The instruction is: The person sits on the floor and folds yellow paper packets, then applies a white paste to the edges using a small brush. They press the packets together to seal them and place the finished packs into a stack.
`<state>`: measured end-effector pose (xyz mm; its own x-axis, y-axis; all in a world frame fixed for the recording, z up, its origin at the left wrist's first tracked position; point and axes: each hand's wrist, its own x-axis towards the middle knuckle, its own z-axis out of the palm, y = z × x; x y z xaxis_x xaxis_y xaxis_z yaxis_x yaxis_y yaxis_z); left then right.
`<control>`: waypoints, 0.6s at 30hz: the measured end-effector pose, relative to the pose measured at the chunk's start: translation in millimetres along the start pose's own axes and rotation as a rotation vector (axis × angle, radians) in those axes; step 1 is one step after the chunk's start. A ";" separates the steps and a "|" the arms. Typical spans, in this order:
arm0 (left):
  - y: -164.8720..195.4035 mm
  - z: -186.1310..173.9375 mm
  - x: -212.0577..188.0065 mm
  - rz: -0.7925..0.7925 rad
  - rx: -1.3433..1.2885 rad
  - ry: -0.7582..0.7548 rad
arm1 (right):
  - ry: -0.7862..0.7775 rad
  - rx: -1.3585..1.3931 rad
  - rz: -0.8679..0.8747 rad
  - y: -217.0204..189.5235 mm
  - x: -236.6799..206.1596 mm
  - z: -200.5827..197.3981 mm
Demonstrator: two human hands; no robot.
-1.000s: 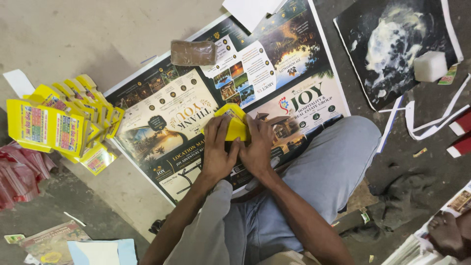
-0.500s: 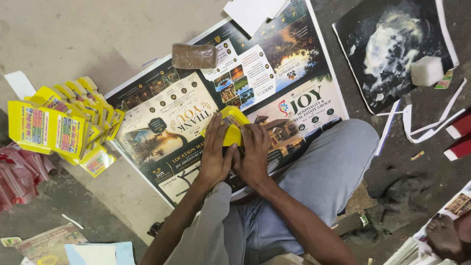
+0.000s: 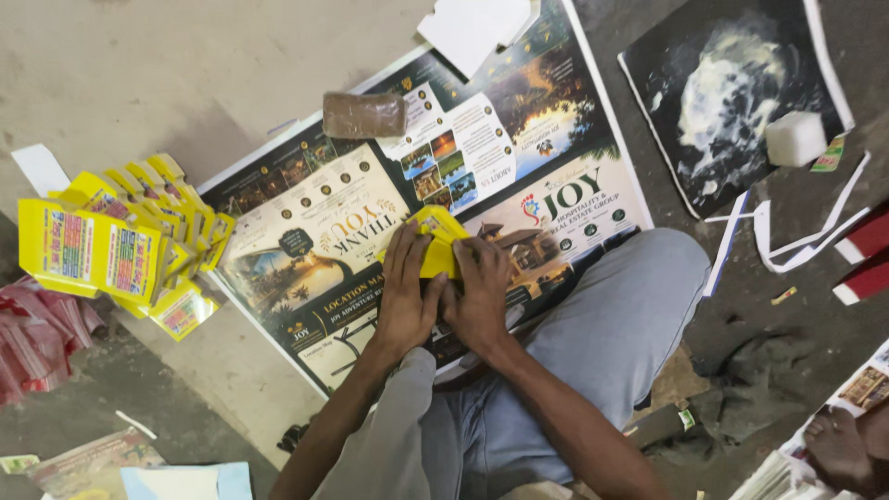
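A yellow carton (image 3: pixel 437 248) is pinched between the left hand (image 3: pixel 406 301) and right hand (image 3: pixel 479 298), near the printed poster's (image 3: pixel 306 222) near edge. Bare poster is left open beyond it, up to the brown block (image 3: pixel 363 115) at the far edge; folded yellow cartons (image 3: pixel 111 245) are stacked past the left edge.

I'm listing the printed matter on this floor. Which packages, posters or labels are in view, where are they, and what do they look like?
Yellow carton: folded, in both hands, left hand, right hand.
Stack of cartons: far left, yellow with multicoloured panels.
Large poster: under the hands, dark with photo panels.
Black poster: upper right, white cloudy image.
Red wrappers: left edge, crumpled.
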<state>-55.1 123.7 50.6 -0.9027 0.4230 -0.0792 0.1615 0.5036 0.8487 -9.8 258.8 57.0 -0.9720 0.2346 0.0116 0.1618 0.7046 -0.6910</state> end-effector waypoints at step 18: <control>0.8 2.7 1.2 -0.067 -0.055 0.007 | -0.074 0.039 0.141 10.7 5.6 6.9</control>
<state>-54.9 126.7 49.8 -0.9134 0.3847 -0.1331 0.0790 0.4882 0.8691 -14.7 262.9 44.7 -0.9503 0.2782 -0.1400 0.2922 0.6411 -0.7096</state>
